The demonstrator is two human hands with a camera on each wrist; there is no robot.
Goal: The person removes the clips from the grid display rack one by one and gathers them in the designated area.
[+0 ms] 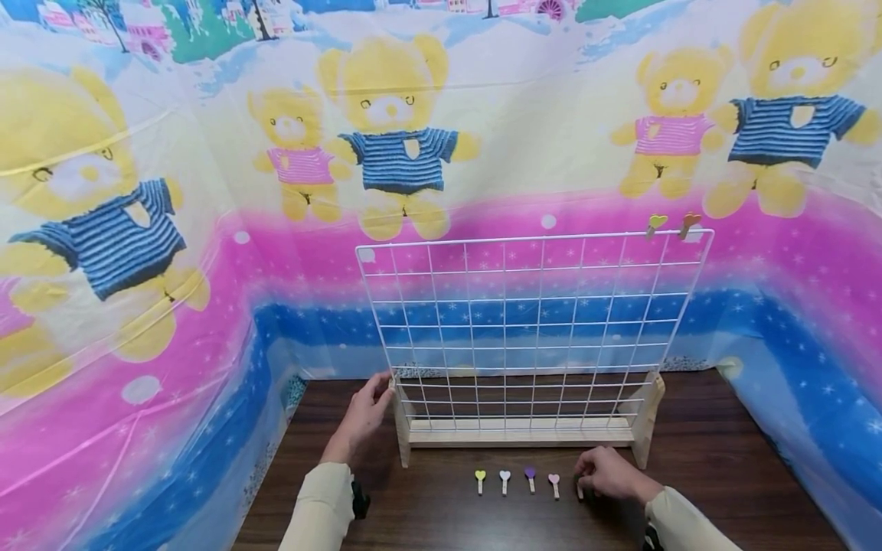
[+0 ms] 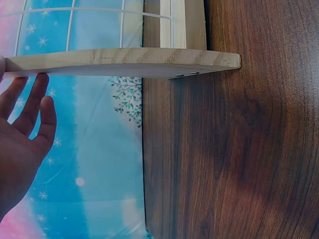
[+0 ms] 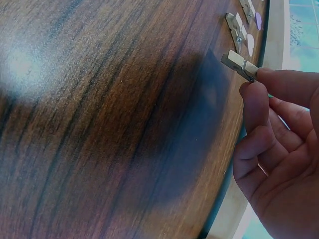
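Note:
My left hand (image 1: pixel 365 409) holds the upper end of the left wooden side panel (image 2: pixel 124 59) of a white wire grid rack (image 1: pixel 524 321), fingers on its outer face. The thumb is mostly out of the left wrist view. In front of the rack's right end, my right hand (image 1: pixel 609 472) pinches a small wooden clothespin (image 3: pixel 240 64) between thumb and index finger, low over the table. A bit of green shows by the fingertips; the rest of that end is hidden. To its left lie heart-topped clothespins: pink (image 1: pixel 554 482), purple (image 1: pixel 530 476), white (image 1: pixel 505 478) and yellow-green (image 1: pixel 480 478).
A yellow-green heart clothespin (image 1: pixel 657 223) and an orange-brown one (image 1: pixel 689 223) are clipped on the grid's top wire at the right. The rack stands on a dark wood table (image 1: pixel 441 520). Cloth printed with bears (image 1: pixel 406 153) hangs behind and at both sides.

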